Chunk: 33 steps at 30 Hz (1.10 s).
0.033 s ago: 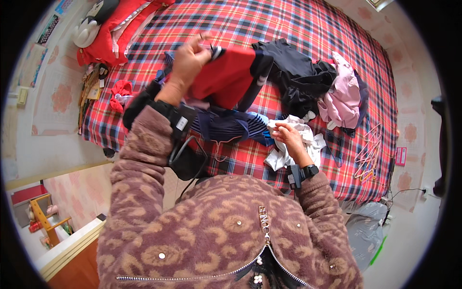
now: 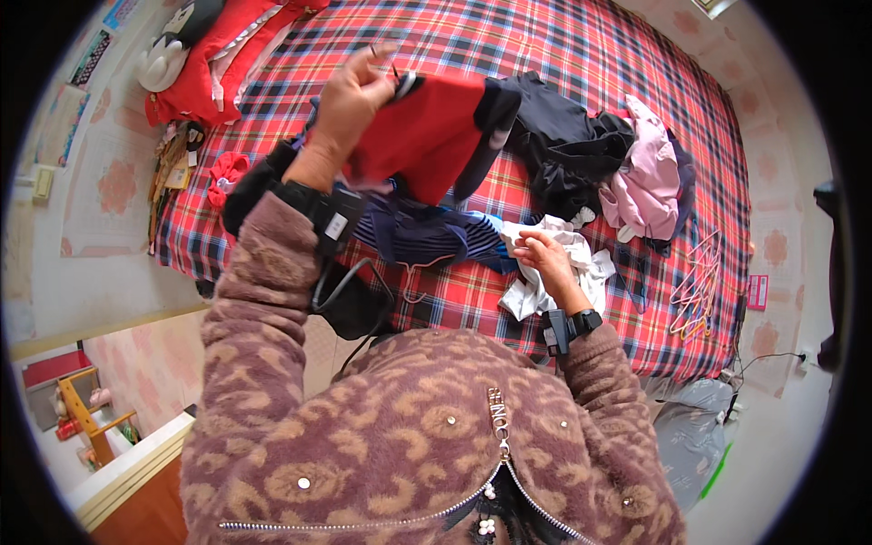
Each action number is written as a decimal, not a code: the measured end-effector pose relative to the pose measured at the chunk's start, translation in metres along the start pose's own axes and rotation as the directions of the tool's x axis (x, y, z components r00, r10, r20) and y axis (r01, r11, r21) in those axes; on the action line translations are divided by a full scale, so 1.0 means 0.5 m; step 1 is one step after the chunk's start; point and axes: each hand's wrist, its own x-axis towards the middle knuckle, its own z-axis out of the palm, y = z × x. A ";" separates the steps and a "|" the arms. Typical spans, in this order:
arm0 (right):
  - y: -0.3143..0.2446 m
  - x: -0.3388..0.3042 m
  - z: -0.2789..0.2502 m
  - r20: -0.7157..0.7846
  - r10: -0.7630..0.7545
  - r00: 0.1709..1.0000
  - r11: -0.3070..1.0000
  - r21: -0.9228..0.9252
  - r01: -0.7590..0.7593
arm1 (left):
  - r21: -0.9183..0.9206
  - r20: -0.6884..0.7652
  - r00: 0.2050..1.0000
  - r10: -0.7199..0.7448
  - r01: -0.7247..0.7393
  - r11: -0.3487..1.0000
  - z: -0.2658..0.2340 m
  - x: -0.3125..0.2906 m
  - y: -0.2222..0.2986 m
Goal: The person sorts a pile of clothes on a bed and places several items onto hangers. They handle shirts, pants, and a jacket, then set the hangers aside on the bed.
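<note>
red plaid bed (image 2: 563,45), scattered clothes (image 2: 581,154), pink patterned floor (image 2: 118,182)

Single head view, looking steeply down, close over bed (image 2: 563,54).

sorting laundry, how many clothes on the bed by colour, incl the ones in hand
red: 2, garment in left hand, small piece
navy striped: 1
white: 1 under right hand
black: 1
pink: 1
total: 6
</note>
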 end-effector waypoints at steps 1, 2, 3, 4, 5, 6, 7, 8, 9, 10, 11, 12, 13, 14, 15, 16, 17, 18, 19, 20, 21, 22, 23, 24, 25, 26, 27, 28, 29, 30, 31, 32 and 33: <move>-0.001 -0.006 -0.001 -0.003 0.002 1.000 1.000 0.008 -0.002 | -0.051 0.037 0.997 0.062 -0.060 0.997 -0.011 0.024 0.048; -0.001 -0.012 -0.003 -0.013 0.006 1.000 1.000 0.006 -0.006 | -0.090 0.023 0.995 0.094 -0.091 0.992 -0.016 0.049 0.094; -0.002 -0.017 -0.007 -0.004 -0.001 1.000 1.000 0.024 0.001 | -0.060 -0.039 0.991 0.124 -0.126 0.990 -0.019 0.067 0.137; -0.002 -0.020 -0.011 0.001 -0.009 1.000 0.999 0.036 0.009 | -0.334 0.019 1.000 0.015 -0.008 0.942 -0.024 0.084 0.176; -0.002 -0.024 -0.016 0.003 -0.018 1.000 0.999 0.045 0.018 | -0.334 -0.013 1.000 0.025 -0.028 0.942 -0.031 0.093 0.210; -0.002 -0.028 -0.022 0.005 -0.027 1.000 0.998 0.049 0.027 | -0.334 -0.045 0.998 0.035 -0.048 0.941 -0.034 0.098 0.237; -0.002 -0.031 -0.027 0.006 -0.040 0.999 0.998 0.048 0.039 | -0.289 -0.043 0.998 0.035 -0.046 0.956 -0.033 0.098 0.254; -0.001 -0.033 -0.031 -0.005 -0.048 0.999 0.998 0.041 0.048 | -0.242 -0.041 0.999 0.035 -0.044 0.969 -0.033 0.092 0.263; -0.001 -0.036 -0.035 -0.003 -0.055 0.998 0.998 0.041 0.055 | -0.194 -0.040 0.999 0.032 -0.040 0.980 -0.033 0.084 0.263; 0.001 -0.038 -0.037 0.000 -0.052 0.999 0.998 0.043 0.052 | -0.126 0.014 0.995 0.098 -0.095 0.987 -0.025 0.072 0.253; 0.003 -0.040 -0.038 0.000 -0.052 0.999 0.998 0.038 0.052 | -0.060 0.071 0.985 0.159 -0.155 0.986 -0.009 0.050 0.231; 0.005 -0.041 -0.040 -0.002 -0.053 0.999 0.998 0.034 0.053 | -0.037 0.131 0.960 0.248 -0.246 0.969 0.011 0.025 0.203; 0.008 -0.043 -0.040 0.000 -0.038 0.999 0.999 0.031 0.038 | 0.238 0.263 0.905 0.334 -0.396 0.887 0.034 -0.010 0.168; 0.012 -0.046 -0.041 0.008 -0.042 0.999 0.999 0.017 0.041 | 0.445 0.399 0.811 0.427 -0.579 0.684 0.061 -0.054 0.131; 0.015 -0.048 -0.041 0.003 -0.030 1.000 0.999 0.016 0.029 | 0.212 0.375 0.889 0.263 -0.358 0.909 0.100 -0.112 0.096; 0.019 -0.052 -0.043 0.001 -0.032 0.999 0.999 0.015 0.032 | -0.019 0.406 0.913 0.041 -0.037 0.999 0.137 -0.167 0.065; 0.022 -0.055 -0.045 -0.017 -0.032 0.999 0.999 0.023 0.032 | -0.141 0.414 0.906 -0.085 0.156 0.978 0.173 -0.221 0.038; 0.026 -0.058 -0.047 -0.025 -0.048 0.999 0.998 0.038 0.049 | -0.023 0.431 0.900 -0.072 0.091 0.996 0.200 -0.275 0.017; 0.029 -0.062 -0.051 -0.042 -0.055 0.998 0.997 0.048 0.057 | 0.053 0.497 0.826 -0.265 0.276 0.960 0.218 -0.323 0.000; 0.032 -0.065 -0.053 -0.072 -0.051 0.996 0.997 0.053 0.055 | 0.148 0.522 0.790 -0.321 0.287 0.946 0.236 -0.368 -0.011; 0.035 -0.070 -0.056 -0.080 -0.066 0.995 0.996 0.062 0.071 | 0.221 0.568 0.737 -0.367 0.293 0.930 0.246 -0.400 -0.020; 0.038 -0.070 -0.055 -0.085 -0.079 0.993 0.997 0.019 0.081 | 0.190 0.595 0.706 -0.383 0.339 0.921 0.258 -0.425 -0.026; 0.041 -0.073 -0.052 -0.093 -0.094 0.991 0.995 -0.023 0.092 | 0.175 0.618 0.720 -0.316 0.266 0.948 0.259 -0.444 -0.031; 0.040 -0.076 -0.050 -0.103 -0.112 0.988 0.992 -0.067 0.105 | 0.214 0.645 0.699 -0.308 0.222 0.951 0.260 -0.459 -0.034; 0.041 -0.078 -0.042 -0.151 -0.120 0.981 0.987 -0.122 0.102 | 0.171 0.651 0.713 -0.262 0.198 0.965 0.263 -0.467 -0.037; 0.038 -0.078 -0.035 -0.196 -0.136 0.971 0.976 -0.195 0.097 | 0.174 0.646 0.710 -0.281 0.222 0.959 0.263 -0.471 -0.041; 0.036 -0.083 -0.024 -0.185 -0.243 0.952 0.959 -0.193 0.207 | 0.164 0.619 0.727 -0.299 0.253 0.954 0.264 -0.473 -0.046; 0.032 -0.089 -0.011 -0.205 -0.304 0.930 0.945 -0.186 0.268 | 0.155 0.590 0.743 -0.316 0.279 0.948 0.264 -0.473 -0.051; 0.022 -0.095 -0.005 -0.179 -0.387 0.904 0.888 -0.335 0.314 | 0.173 0.566 0.756 -0.329 0.282 0.944 0.264 -0.473 -0.056; 0.009 -0.102 0.002 -0.162 -0.417 0.894 0.836 -0.456 0.307 | 0.146 0.557 0.747 -0.364 0.343 0.928 0.260 -0.474 -0.062; -0.004 -0.108 0.010 -0.134 -0.547 0.827 0.735 -0.549 0.397 | 0.033 0.532 0.751 -0.390 0.442 0.896 0.261 -0.475 -0.067; -0.017 -0.115 0.018 -0.107 -0.643 0.758 0.634 -0.630 0.449 | -0.112 0.493 0.781 -0.384 0.494 0.862 0.262 -0.478 -0.069; -0.030 -0.121 0.022 -0.075 -0.678 0.731 0.582 -0.662 0.472 | -0.195 0.466 0.761 -0.451 0.586 0.787 0.261 -0.482 -0.071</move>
